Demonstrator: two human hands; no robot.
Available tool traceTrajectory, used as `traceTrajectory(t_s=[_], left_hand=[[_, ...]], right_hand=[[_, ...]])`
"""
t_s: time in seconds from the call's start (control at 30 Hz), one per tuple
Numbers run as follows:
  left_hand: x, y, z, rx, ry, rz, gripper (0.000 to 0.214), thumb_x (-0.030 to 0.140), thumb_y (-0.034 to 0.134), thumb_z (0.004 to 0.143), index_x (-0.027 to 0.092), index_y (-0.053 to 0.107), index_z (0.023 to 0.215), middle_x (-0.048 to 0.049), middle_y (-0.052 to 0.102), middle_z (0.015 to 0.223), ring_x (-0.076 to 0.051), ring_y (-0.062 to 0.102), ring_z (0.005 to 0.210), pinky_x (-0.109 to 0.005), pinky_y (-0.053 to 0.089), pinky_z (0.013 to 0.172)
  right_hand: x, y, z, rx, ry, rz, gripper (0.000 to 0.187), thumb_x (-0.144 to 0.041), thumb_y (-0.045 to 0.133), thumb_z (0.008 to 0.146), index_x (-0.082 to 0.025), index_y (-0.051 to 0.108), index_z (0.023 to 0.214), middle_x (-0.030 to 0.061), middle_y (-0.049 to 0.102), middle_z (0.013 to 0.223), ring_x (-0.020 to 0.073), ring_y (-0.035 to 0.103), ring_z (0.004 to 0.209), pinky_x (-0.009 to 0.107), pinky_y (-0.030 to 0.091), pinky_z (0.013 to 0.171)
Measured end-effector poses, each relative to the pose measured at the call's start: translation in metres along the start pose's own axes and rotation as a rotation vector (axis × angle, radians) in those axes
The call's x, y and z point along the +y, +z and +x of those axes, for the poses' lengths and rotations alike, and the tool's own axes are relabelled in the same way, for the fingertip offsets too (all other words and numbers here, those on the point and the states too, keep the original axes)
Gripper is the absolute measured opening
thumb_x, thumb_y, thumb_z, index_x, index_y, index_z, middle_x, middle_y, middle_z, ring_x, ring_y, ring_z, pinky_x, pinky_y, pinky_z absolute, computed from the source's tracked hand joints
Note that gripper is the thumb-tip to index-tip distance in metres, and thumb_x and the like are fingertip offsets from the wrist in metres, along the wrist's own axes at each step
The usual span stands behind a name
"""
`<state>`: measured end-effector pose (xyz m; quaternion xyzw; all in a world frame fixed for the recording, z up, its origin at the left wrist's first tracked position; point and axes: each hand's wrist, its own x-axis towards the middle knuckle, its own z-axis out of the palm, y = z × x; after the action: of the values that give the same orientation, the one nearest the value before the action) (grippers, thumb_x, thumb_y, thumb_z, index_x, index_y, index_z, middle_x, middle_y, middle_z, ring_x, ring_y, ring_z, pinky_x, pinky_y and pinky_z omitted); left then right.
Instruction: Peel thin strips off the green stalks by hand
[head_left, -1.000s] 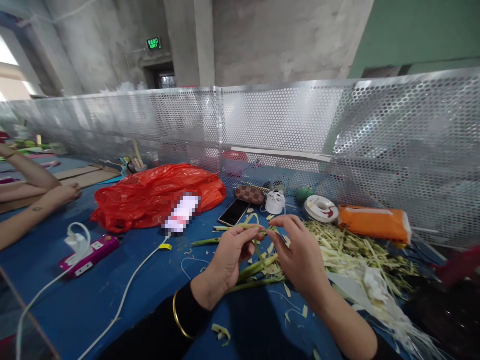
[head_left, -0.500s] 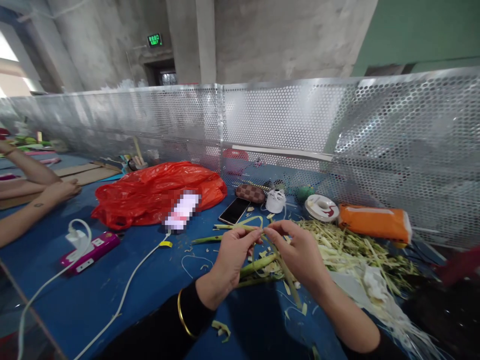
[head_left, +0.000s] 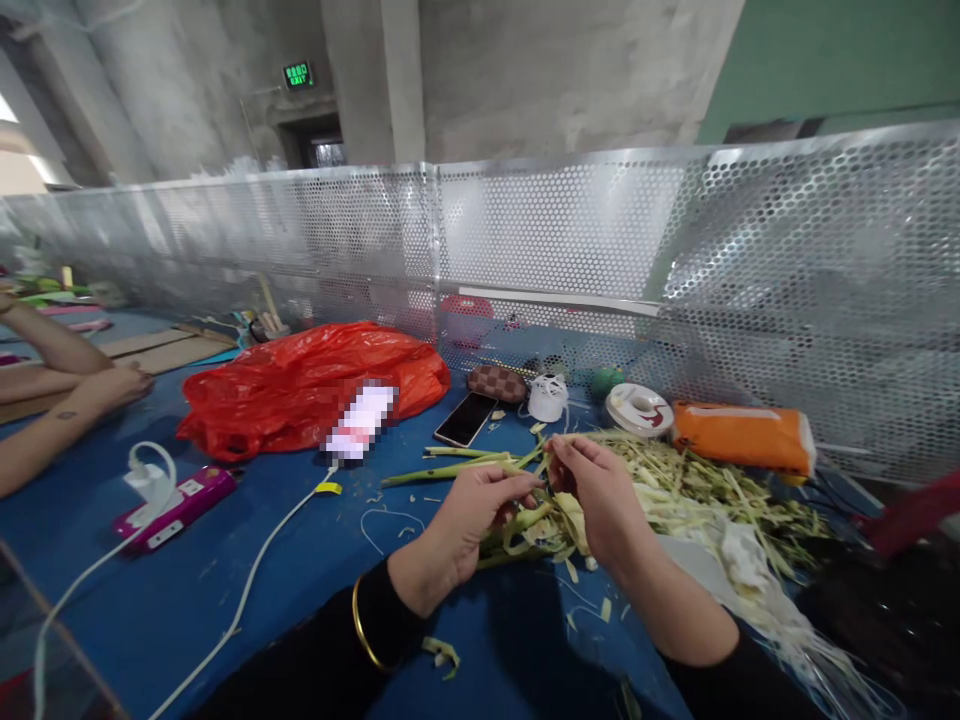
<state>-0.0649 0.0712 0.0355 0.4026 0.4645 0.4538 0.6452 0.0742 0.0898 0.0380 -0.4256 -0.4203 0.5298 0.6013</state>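
Step in hand, by judgement: peeling or splitting thin green strip (head_left: 531, 457) by fingertip. Strip: up between both hands, above cut stalks (head_left: 450, 468). At left hand (head_left: 459, 522): thumb and forefinger pressed together, apparently pinching strip. At right hand (head_left: 606, 505): fingertips bunched just beside; unable to tell whether pinching or merely touching. Needed next, by judgement: steady hold at left, light even draw at right, so as not to snap strip.

Room: open blue table (head_left: 281, 610) left of left forearm, crossed by white cable (head_left: 298, 503). More between forearms, bar scattered chips. Tight on right, against shavings (head_left: 705, 490). Closed off ahead by phone (head_left: 466, 420), spool (head_left: 640, 410), then metal panel (head_left: 555, 220).
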Motion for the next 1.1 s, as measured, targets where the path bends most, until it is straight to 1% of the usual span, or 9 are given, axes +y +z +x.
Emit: traceTrajectory(t_s=[0.13, 0.23, 0.33, 0.43, 0.53, 0.67, 0.83, 1.0, 1.1], left_hand=[[0.001, -0.007, 0.004, 0.067, -0.152, -0.164, 0.014, 0.026, 0.07, 0.071, 0.012, 0.07, 0.074, -0.0014, 0.064, 0.067, -0.003, 0.039, 0.046, -0.016, 0.025, 0.044], [0.003, -0.01, 0.004, 0.102, -0.136, -0.233, 0.014, 0.026, 0.071, 0.071, 0.012, 0.07, 0.073, -0.0024, 0.066, 0.07, -0.004, 0.039, 0.047, -0.017, 0.027, 0.046], [0.006, -0.009, 0.003, 0.124, -0.031, -0.234, 0.015, 0.027, 0.072, 0.071, 0.012, 0.071, 0.073, -0.0027, 0.067, 0.071, -0.005, 0.042, 0.05, -0.018, 0.029, 0.048], [0.008, -0.009, 0.003, 0.141, 0.002, -0.264, 0.024, 0.037, 0.07, 0.074, 0.013, 0.073, 0.075, -0.004, 0.067, 0.07, -0.007, 0.046, 0.053, -0.019, 0.032, 0.052], [0.007, -0.009, 0.004, 0.143, 0.02, -0.263, 0.033, 0.046, 0.069, 0.074, 0.013, 0.073, 0.073, -0.004, 0.067, 0.066, -0.008, 0.048, 0.055, -0.02, 0.033, 0.054], [0.003, -0.007, 0.005, 0.128, 0.127, -0.196, 0.02, 0.031, 0.079, 0.062, 0.013, 0.071, 0.067, -0.0007, 0.063, 0.061, -0.007, 0.047, 0.055, -0.02, 0.035, 0.057], [0.002, -0.005, 0.004, 0.141, 0.211, -0.216, 0.017, 0.026, 0.079, 0.062, 0.012, 0.072, 0.069, -0.0023, 0.064, 0.064, -0.012, 0.056, 0.066, -0.022, 0.043, 0.069], [0.012, -0.007, 0.0, 0.085, 0.029, -0.436, 0.007, 0.017, 0.073, 0.073, 0.012, 0.072, 0.077, 0.0001, 0.061, 0.063, -0.006, 0.055, 0.059, -0.016, 0.044, 0.061], [0.016, -0.006, -0.003, 0.002, -0.041, -0.514, 0.006, 0.016, 0.066, 0.08, 0.01, 0.07, 0.081, 0.0017, 0.057, 0.06, -0.005, 0.051, 0.051, -0.016, 0.043, 0.054]], right_hand=[[0.001, -0.006, 0.006, 0.119, 0.16, 0.159, 0.043, -0.043, 0.084, 0.049, -0.015, 0.069, 0.077, -0.0029, 0.06, 0.058, 0.0082, 0.05, 0.049, 0.02, 0.039, 0.048], [0.003, -0.008, 0.009, 0.095, 0.181, 0.058, 0.046, -0.046, 0.084, 0.051, -0.015, 0.07, 0.082, 0.002, 0.067, 0.068, 0.0128, 0.06, 0.058, 0.022, 0.044, 0.053], [0.003, -0.006, 0.005, -0.098, 0.057, -0.137, 0.039, -0.051, 0.076, 0.065, -0.015, 0.07, 0.079, 0.0048, 0.07, 0.073, 0.0167, 0.063, 0.068, 0.026, 0.047, 0.063], [0.0, -0.002, -0.002, -0.257, -0.114, -0.352, 0.03, -0.047, 0.068, 0.075, -0.017, 0.069, 0.081, 0.0044, 0.071, 0.076, 0.019, 0.063, 0.073, 0.029, 0.047, 0.069], [-0.003, 0.001, -0.008, -0.225, -0.288, -0.586, 0.023, -0.04, 0.062, 0.081, -0.018, 0.068, 0.082, 0.0039, 0.07, 0.075, 0.0196, 0.062, 0.073, 0.028, 0.045, 0.068], [-0.006, 0.001, -0.013, -0.188, -0.396, -0.754, 0.02, -0.034, 0.057, 0.085, -0.019, 0.066, 0.076, 0.0018, 0.067, 0.07, 0.0176, 0.058, 0.067, 0.026, 0.042, 0.064], [-0.007, -0.001, -0.012, -0.255, -0.371, -0.76, 0.024, -0.035, 0.056, 0.085, -0.02, 0.064, 0.069, 0.0005, 0.065, 0.067, 0.0165, 0.057, 0.065, 0.024, 0.041, 0.06], [-0.003, -0.006, 0.001, -0.191, -0.341, -0.609, 0.027, -0.038, 0.052, 0.087, -0.018, 0.071, 0.084, 0.0057, 0.073, 0.083, 0.0218, 0.064, 0.08, 0.03, 0.048, 0.072], [-0.004, -0.005, 0.002, -0.288, -0.349, -0.587, 0.02, -0.03, 0.058, 0.083, -0.02, 0.073, 0.089, 0.006, 0.075, 0.092, 0.0241, 0.066, 0.09, 0.034, 0.048, 0.083]])
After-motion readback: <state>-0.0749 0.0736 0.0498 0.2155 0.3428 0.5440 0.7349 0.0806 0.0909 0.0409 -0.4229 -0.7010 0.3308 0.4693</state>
